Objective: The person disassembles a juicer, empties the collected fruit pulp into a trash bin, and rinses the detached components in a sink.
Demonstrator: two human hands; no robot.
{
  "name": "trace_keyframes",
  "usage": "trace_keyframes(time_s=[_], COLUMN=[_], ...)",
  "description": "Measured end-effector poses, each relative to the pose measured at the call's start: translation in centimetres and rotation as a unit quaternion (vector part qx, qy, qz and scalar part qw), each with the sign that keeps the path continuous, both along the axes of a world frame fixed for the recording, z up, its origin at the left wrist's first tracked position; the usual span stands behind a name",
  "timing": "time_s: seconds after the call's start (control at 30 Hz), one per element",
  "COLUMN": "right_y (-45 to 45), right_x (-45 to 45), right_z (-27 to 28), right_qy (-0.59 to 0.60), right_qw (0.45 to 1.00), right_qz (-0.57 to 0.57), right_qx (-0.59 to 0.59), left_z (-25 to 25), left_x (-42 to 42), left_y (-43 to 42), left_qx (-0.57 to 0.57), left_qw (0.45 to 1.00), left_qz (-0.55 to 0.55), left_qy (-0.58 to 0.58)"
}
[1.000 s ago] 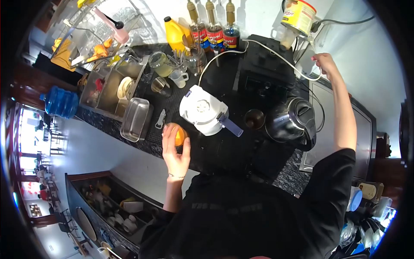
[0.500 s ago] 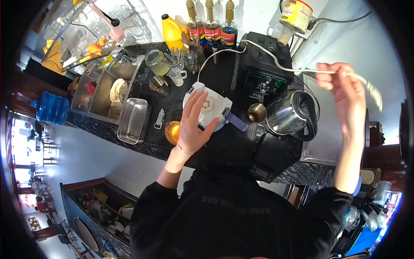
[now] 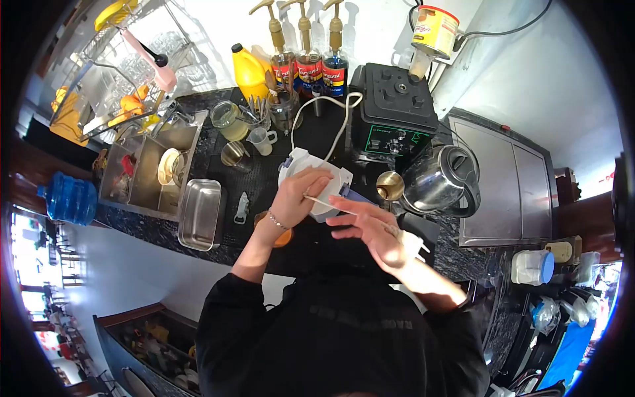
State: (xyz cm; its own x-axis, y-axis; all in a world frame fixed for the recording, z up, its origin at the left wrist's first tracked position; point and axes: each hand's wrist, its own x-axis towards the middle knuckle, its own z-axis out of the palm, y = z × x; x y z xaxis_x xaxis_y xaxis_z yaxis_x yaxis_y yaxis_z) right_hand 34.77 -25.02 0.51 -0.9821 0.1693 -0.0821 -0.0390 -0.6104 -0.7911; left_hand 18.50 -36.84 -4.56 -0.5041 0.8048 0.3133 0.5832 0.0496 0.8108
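A white appliance base (image 3: 334,177) with a bluish clear part at its side sits on the black mat, partly hidden by my hands. My left hand (image 3: 296,198) is over its near left side, fingers closed around a stretch of the white power cord (image 3: 345,126). The cord leaves the base, loops behind it and comes back to my hands. My right hand (image 3: 370,231) is at the base's near right side, fingers bent with the cord running through them. Beside that wrist hangs the white plug (image 3: 413,245). An orange-filled cup (image 3: 284,238) stands below my left wrist, partly covered.
A black machine (image 3: 397,106), a steel kettle (image 3: 440,178) and a metal cup (image 3: 390,186) stand to the right. On the left are a steel pan (image 3: 200,215), a bottle opener (image 3: 242,208), a clear measuring cup (image 3: 262,140) and a sink (image 3: 151,175). Syrup bottles (image 3: 309,69) line the back.
My right hand has come down from the far right to the base, bringing the cord and plug. The cord now loops behind the base. My left hand has closed on the cord.
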Motion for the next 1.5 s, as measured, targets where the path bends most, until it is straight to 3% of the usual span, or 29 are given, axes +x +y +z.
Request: trace_keyframes(time_s=[0.03,0.1,0.17,0.2,0.33,0.37,0.53,0.6,0.67,0.87,1.0,1.07,1.17,1.37,1.5], right_y=[-0.3,-0.8,-0.9,-1.2,-4.0,-4.1,-3.3,-2.7,-2.4,-2.9,-2.2,-0.8,0.1,0.2,0.7], right_x=[0.2,0.8,1.0,0.8,-0.8,-0.9,-2.6,-3.2,-3.6,-4.6,-5.8,-7.0,-8.8,-8.7,-6.7], right_z=[-1.6,-6.8,-10.2,-10.4,-11.1,-11.4,-12.4,-12.1,-11.9,-12.3,-12.5,-17.5,-13.0,-12.9,-13.6], right_qy=[-0.001,-0.062,-0.118,-0.119,-0.34,-0.341,-0.337,-0.284,-0.229,-0.225,-0.196,-0.187,-0.272,-0.304,-0.292], right_qw=[1.0,0.969,0.879,0.878,0.842,0.84,0.853,0.895,0.93,0.924,0.935,0.95,0.94,0.933,0.925], right_qz=[-0.002,-0.004,-0.007,-0.01,-0.165,-0.168,-0.188,-0.16,-0.13,-0.115,-0.099,-0.075,-0.092,-0.095,-0.008], right_qx=[-0.001,-0.24,-0.463,-0.463,-0.386,-0.388,-0.353,-0.306,-0.258,-0.286,-0.279,-0.241,-0.187,-0.166,-0.242], left_z=[-0.2,-0.4,-0.6,-0.9,-3.9,-5.0,-9.2,-9.2,-9.1,-7.6,-8.3,-7.6,-6.0,-8.2,-6.8], left_x=[-0.2,-1.0,-1.9,-2.4,-4.8,-5.2,-7.1,-7.3,-7.5,-7.7,-8.0,-8.1,-8.5,-9.6,-9.1], left_y=[-0.5,-1.3,-1.8,-2.0,-2.4,-2.5,-2.1,-1.7,-1.3,-1.2,-2.0,-2.2,-1.5,-1.4,-1.1], left_qx=[0.002,0.001,-0.048,-0.049,-0.1,-0.102,-0.05,-0.053,-0.055,-0.1,-0.027,-0.023,0.01,-0.005,-0.027], left_qw=[0.999,0.998,0.99,0.99,0.95,0.951,0.987,0.978,0.928,0.922,0.93,0.927,0.92,0.896,0.971], left_qz=[0.03,0.058,0.134,0.131,0.225,0.222,0.142,0.139,0.133,0.112,0.145,0.148,0.163,0.167,0.197], left_qy=[0.01,0.017,0.009,0.007,0.193,0.192,0.052,-0.149,-0.344,-0.357,-0.337,-0.343,-0.355,-0.412,-0.133])
